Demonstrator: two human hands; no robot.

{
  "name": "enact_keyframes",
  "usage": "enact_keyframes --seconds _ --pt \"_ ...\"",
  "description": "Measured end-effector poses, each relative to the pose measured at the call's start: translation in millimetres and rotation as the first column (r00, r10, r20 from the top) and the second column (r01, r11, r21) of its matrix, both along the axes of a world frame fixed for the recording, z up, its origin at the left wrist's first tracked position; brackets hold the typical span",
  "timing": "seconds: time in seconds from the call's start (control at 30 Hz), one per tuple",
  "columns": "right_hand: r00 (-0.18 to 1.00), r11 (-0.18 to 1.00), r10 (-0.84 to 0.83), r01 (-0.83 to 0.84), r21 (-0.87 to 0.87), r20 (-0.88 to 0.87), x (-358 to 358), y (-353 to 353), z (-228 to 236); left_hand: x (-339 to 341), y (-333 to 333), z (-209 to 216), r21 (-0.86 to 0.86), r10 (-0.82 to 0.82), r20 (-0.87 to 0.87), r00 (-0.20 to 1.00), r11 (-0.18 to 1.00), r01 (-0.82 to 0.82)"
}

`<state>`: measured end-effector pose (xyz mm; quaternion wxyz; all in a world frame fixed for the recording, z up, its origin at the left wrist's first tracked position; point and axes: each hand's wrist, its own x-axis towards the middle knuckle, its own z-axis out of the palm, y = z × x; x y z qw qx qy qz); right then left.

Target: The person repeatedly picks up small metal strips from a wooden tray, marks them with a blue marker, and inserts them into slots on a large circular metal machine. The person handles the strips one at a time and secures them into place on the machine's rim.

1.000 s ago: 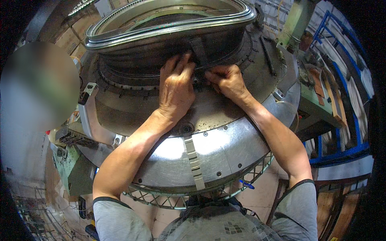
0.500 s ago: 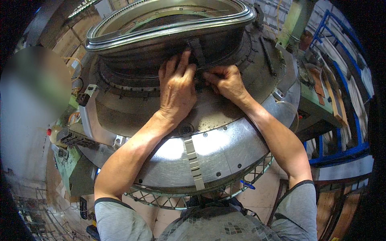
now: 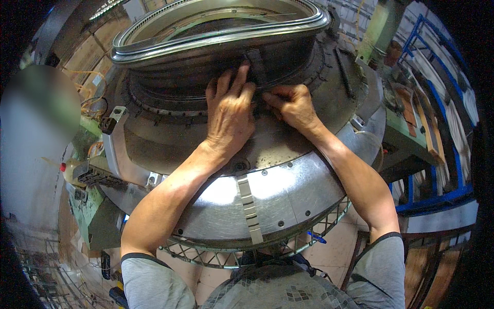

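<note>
A large round machine stands in front of me, with a dark upright drum on its sloping metal top. My left hand rests against the lower drum wall, fingers stretched upward and apart, the longest reaching beside a dark vertical strip. Close on its right, my right hand has thumb and fingers pinched together at the drum's base. Whatever lies between those fingertips is too small and shaded to make out. A shiny metal ring forms the drum's upper rim.
Steel plates curve round the near edge, crossed by a pale segmented strip. A dark rod lies at the right on the machine top. Metal brackets stand on the left. Blue racking fills the right side; another person is at far left.
Both hands keep almost the same place and pose at the drum's base. The view has shifted slightly, and the person at far left has moved a little leftward.
</note>
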<state>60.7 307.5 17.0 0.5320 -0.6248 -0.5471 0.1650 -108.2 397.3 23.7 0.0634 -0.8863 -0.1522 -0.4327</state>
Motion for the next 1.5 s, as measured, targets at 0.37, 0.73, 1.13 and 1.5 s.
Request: enact_keyframes --seconds 0.37,0.73,1.13,1.5 --pt "1.000 1.000 0.001 -0.001 0.011 -0.028 0.1 0.3 -1.7 -0.2 1.1 0.4 -0.025 -0.026 0.004 1.000 0.999 0.026" --pt "1.000 0.999 -0.020 0.019 0.029 0.012 -0.9 0.5 -1.2 -1.8 1.3 1.4 -0.036 0.007 -0.040 0.999 0.999 -0.009" --pt "1.000 1.000 -0.021 0.021 0.023 0.003 0.3 1.5 -3.1 -0.8 4.3 0.8 -0.025 -0.032 0.002 0.999 0.999 0.032" --pt "0.998 0.998 -0.057 0.057 -0.010 0.026 -0.3 1.4 -1.6 -2.9 2.4 3.3 -0.065 -0.006 -0.043 0.999 0.998 0.003"
